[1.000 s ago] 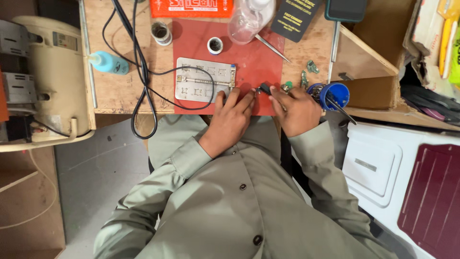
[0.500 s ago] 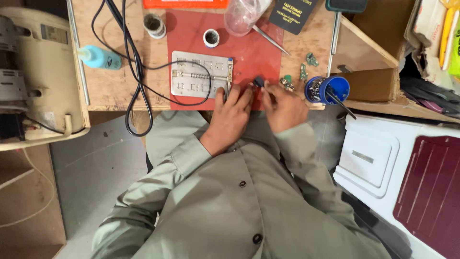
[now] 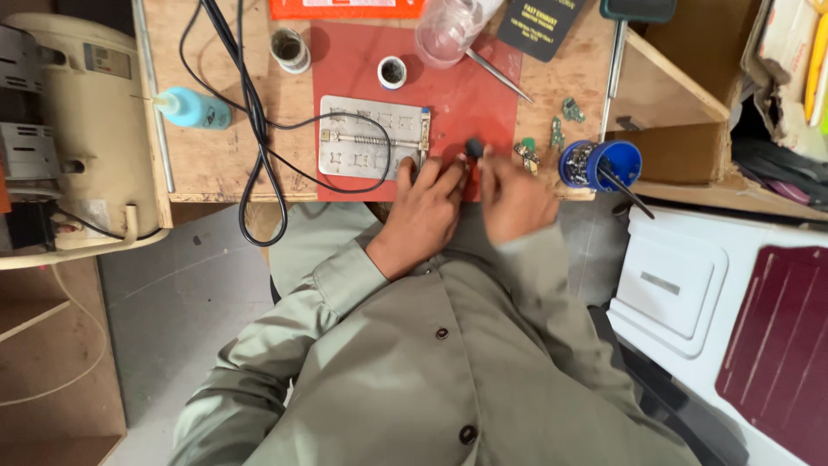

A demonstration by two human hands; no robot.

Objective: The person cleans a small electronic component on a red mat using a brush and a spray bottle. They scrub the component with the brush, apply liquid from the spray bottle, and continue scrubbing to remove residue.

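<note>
My left hand (image 3: 424,211) and my right hand (image 3: 516,200) meet at the near edge of a red mat (image 3: 470,95) on a wooden bench. Between their fingertips sits a small dark part (image 3: 473,148), pinched from both sides. The left fingers also rest beside a metal holding plate (image 3: 373,147) with a spring bar across it. A black cable (image 3: 254,129) loops over the plate. My right hand is blurred by motion.
A blue tub (image 3: 602,164) with a tool in it stands right of my right hand. Small green circuit boards (image 3: 552,138), tweezers (image 3: 498,74), two small round tins (image 3: 392,72), a clear bottle (image 3: 447,30) and a blue dropper bottle (image 3: 195,110) lie around the mat. A cream machine (image 3: 82,129) stands left.
Both hands stayed together on the small dark part and shifted slightly along the mat's near edge. The view itself wobbled a little.
</note>
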